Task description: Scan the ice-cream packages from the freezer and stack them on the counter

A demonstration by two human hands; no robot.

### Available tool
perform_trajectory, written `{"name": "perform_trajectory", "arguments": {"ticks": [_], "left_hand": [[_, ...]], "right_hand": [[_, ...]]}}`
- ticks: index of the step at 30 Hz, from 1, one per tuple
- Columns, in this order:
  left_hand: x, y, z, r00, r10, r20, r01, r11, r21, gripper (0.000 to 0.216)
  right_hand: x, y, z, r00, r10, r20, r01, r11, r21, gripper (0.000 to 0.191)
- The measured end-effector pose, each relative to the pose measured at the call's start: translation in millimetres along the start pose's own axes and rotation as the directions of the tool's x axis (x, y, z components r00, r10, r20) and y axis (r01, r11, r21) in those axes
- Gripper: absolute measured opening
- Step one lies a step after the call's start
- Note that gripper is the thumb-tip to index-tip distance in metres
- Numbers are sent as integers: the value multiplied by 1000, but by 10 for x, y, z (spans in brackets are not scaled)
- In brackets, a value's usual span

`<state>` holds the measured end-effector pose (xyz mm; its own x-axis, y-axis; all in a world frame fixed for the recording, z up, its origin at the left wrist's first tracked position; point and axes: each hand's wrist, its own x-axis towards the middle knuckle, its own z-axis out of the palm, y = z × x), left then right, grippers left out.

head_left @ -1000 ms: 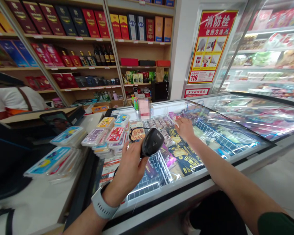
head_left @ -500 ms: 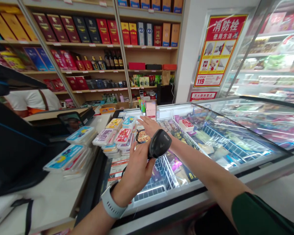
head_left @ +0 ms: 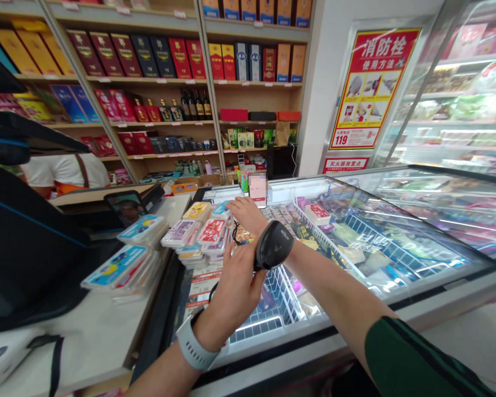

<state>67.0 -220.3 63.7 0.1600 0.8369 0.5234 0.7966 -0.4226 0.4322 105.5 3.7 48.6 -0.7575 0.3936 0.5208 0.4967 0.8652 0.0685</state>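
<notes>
My left hand (head_left: 240, 278), with a grey watch (head_left: 196, 342) on its wrist, is closed around a black handheld barcode scanner (head_left: 275, 245). The scanner's head hides part of my right forearm behind it. Farther out, my right hand (head_left: 248, 214) stretches its fingers over the stacked plastic boxes, with the fingertips at a blue-topped box (head_left: 220, 210); whether they touch it I cannot tell. Beside that lie a red-topped box (head_left: 211, 232), a purple-topped box (head_left: 181, 233) and a yellow-topped box (head_left: 197, 210), piled on the freezer's glass.
A glass-topped freezer (head_left: 397, 309) with wire baskets spreads rightward. More boxes (head_left: 116, 267) stand on the counter (head_left: 95, 336) at left, by a dark checkout machine (head_left: 28, 248). A phone (head_left: 257, 191) stands upright beyond my right hand. A person in white (head_left: 66, 171) is at far left.
My right hand has shifted slightly left, its fingers now over the blue-topped box. The left hand still holds the scanner. The view has shifted a little.
</notes>
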Motion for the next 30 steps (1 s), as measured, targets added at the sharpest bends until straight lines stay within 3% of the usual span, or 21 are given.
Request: {"name": "perform_trajectory", "arguments": {"ticks": [4,7,18,24,30], "left_hand": [[-3,1,3,1000,-9,2,9,1000,-5,46],[-7,-7,16,1000,-4,11,4,1000,1,48],[-25,-44,81,999,36,17,-37,998,50,52],[-28,-95,141,999,51,7,-52,990,131,50],[-17,-106,139,999,42,-21,-37,983,181,52]], "right_hand": [[-139,-17,-84,997,80,-9,-80,996,44,36],[-329,16,-164,977,212,-23,-210,974,82,36],[-1321,474,-560,813,580,-42,-532,771,351,23],[-1709,660,-532,721,693,-20,-546,585,599,25],[-1845,763,-588,658,752,18,-505,424,751,29]]}}
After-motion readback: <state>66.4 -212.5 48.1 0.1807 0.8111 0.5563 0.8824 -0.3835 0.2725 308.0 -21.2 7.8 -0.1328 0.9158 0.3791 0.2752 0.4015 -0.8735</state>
